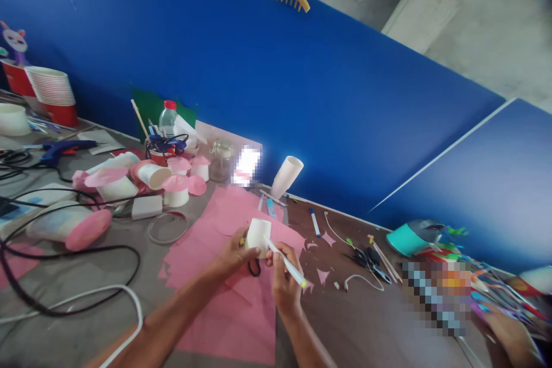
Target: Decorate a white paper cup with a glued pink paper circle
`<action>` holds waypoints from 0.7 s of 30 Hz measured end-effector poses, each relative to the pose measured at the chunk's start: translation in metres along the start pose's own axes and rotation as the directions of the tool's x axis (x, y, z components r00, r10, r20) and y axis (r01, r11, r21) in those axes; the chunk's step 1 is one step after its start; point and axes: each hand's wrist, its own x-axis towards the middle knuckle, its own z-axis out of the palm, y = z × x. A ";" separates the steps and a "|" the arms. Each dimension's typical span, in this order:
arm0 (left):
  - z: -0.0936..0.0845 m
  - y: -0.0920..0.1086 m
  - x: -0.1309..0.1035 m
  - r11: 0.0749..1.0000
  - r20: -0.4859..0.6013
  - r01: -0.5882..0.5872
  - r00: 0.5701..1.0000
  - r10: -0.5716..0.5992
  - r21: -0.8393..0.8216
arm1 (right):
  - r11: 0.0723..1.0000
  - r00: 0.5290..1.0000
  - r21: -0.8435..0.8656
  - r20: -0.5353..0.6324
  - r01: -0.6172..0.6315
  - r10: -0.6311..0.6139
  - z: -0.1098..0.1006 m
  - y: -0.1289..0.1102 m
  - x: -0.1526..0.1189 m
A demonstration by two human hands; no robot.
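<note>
My left hand is closed around the side of a small white paper cup, held above pink paper sheets. In my right hand is a white marker with a yellow end pointing down toward me. Its other end meets or nearly meets the cup's right side; whether it touches I cannot tell. Just under the cup a dark loop shows, perhaps a scissor handle, partly hidden by my hands.
Pink-and-white paper cup pieces, a blue glue gun and cables crowd the left. A lit phone leans on the blue partition. Paper scraps, black-handled scissors and another person's arm are at right.
</note>
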 end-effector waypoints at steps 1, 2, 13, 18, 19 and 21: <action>0.001 0.001 0.000 1.000 0.001 -0.001 1.000 0.001 -0.004 | 1.000 1.000 -0.001 0.003 -0.004 0.004 0.000 0.001 0.000; 0.001 0.001 -0.001 1.000 -0.002 -0.008 1.000 0.008 -0.007 | 1.000 1.000 -0.002 0.000 -0.007 0.007 0.000 0.001 0.000; 0.002 0.007 -0.004 0.999 -0.039 -0.033 0.999 0.033 0.012 | 0.999 1.000 0.021 -0.010 -0.025 0.025 0.001 -0.001 0.000; 0.003 0.008 -0.004 1.000 -0.038 -0.013 0.999 0.012 -0.014 | 1.000 1.000 0.016 -0.021 -0.016 0.016 0.000 -0.001 0.001; 0.003 0.007 -0.004 1.000 -0.043 -0.016 0.999 0.015 -0.015 | 1.000 1.000 0.011 -0.026 -0.016 0.016 0.000 -0.001 0.001; 0.002 0.006 -0.003 1.000 -0.045 -0.015 0.999 0.014 -0.013 | 1.000 0.999 0.005 -0.029 -0.020 0.020 -0.001 0.000 0.001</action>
